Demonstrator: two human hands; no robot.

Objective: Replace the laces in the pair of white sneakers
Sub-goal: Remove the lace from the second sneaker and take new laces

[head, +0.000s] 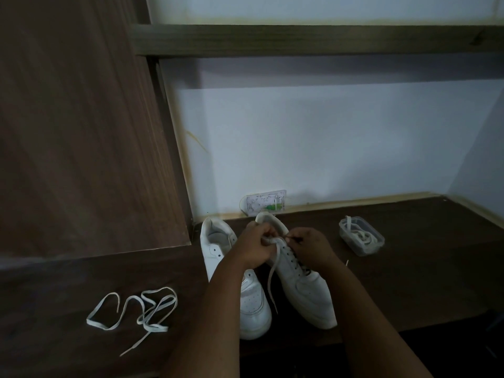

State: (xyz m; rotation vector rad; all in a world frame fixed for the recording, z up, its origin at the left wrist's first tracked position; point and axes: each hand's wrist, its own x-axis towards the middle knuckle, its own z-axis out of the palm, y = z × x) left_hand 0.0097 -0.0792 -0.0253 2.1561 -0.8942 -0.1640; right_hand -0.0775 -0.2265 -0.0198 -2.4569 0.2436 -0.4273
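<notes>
A: Start at the fingers. What is actually held?

B: Both hands are up at the collar end of the right-hand sneaker. The left hand is curled tight round the top of the tongue and a bunch of lace. The right hand pinches something small by the top eyelets, most likely the lace end, though it is too dim to be sure.

A: And the lace itself?

B: One strand of the lace hangs from the left hand's grip down between the two shoes, its tip near the toes. The eyelets lower down that shoe look bare.

A: So where is the risk?

B: I judge the hanging strand the weak point. If the left hand pulls hard, that free end could run out through an eyelet. A twist could also go unnoticed in this light.

A: And the other shoe?

B: The left-hand sneaker stands just beside it, touching at the toe, unlaced. An elbow shifting could nudge it off the front edge of the dark shelf, which both toes sit close to.

A: Anything to confuse?

B: A loose lace lies well apart on the left, and more lace is coiled in the plastic tub on the right. Old and new look alike, so mixing them up is possible.
</notes>
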